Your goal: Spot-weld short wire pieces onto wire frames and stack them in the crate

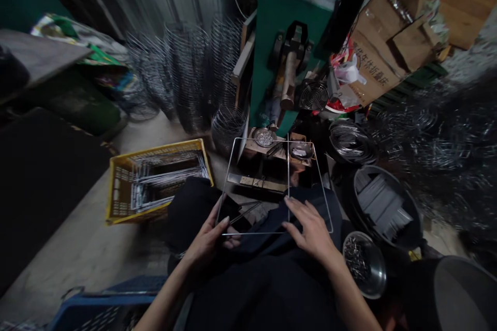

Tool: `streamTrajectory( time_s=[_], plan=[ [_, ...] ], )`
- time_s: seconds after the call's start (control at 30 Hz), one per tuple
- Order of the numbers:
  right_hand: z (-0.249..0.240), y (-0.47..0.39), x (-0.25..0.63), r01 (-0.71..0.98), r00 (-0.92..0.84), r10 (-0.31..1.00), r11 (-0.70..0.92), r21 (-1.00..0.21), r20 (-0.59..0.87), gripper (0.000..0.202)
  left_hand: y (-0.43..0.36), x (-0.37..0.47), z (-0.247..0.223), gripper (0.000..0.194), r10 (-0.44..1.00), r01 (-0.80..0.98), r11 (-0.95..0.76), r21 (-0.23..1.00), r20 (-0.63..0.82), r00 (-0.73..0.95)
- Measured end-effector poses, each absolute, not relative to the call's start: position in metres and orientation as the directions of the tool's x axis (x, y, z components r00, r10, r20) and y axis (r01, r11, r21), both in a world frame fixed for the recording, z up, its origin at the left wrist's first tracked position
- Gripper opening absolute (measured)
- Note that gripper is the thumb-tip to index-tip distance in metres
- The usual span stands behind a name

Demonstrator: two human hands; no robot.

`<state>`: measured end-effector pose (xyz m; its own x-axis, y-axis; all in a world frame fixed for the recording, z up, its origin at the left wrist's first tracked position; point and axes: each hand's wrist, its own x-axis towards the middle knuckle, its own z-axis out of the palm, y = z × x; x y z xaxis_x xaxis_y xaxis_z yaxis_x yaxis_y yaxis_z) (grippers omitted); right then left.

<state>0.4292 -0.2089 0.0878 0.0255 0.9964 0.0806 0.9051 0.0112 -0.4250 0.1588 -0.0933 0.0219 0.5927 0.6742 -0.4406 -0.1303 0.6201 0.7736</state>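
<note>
A rectangular metal wire frame [288, 170] with one crossbar is held up over my lap. My left hand [212, 235] grips its near left corner, the thumb lying over the wire. Thin rods [246, 210] stick out beside the left thumb; whether that hand also holds them I cannot tell. At the crossbar's near end, my right hand [310, 227] has its thumb and fingers closed around the wire. Beyond the frame stands a green machine [267, 26], with a small dish of bright metal bits [265, 137] at its foot.
To the left is a yellow crate [112, 191] of wire frames. Wire coils [190, 72] are stacked behind it. On the right are a black bucket [413, 201] of grey strips, a metal bowl [378, 279] of small parts and a cardboard box [373, 72]. A blue basket [101, 300] is at lower left.
</note>
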Motion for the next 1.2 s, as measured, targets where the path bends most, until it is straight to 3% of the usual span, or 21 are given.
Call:
streamTrajectory(
  time_s=[0.33, 0.8, 1.0, 1.07, 1.2],
  plan=[
    [0.097, -0.224, 0.444, 0.935, 0.072, 0.990, -0.023, -0.354, 0.123, 0.057, -0.094, 0.172, 0.004, 0.100, 0.651, -0.195, 0.659, 0.726, -0.423, 0.630],
    [0.087, -0.212, 0.435, 0.930, 0.007, 1.000, 0.002, -0.368, 0.024, 0.053, -0.084, 0.167, 0.014, 0.099, 0.669, -0.142, 0.614, 0.777, -0.417, 0.615],
    [0.078, -0.210, 0.437, 0.938, 0.101, 0.994, -0.080, -0.338, 0.043, 0.053, -0.084, 0.167, 0.015, 0.098, 0.684, -0.153, 0.598, 0.787, -0.402, 0.609],
    [0.078, -0.204, 0.430, 0.920, 0.090, 0.995, -0.070, -0.385, 0.035, 0.053, -0.085, 0.170, 0.016, 0.101, 0.677, -0.154, 0.607, 0.780, -0.405, 0.615],
    [0.082, -0.191, 0.410, 0.804, -0.081, 0.996, 0.089, -0.588, 0.040, 0.055, -0.088, 0.177, 0.017, 0.105, 0.649, -0.143, 0.638, 0.757, -0.428, 0.629]
  ],
)
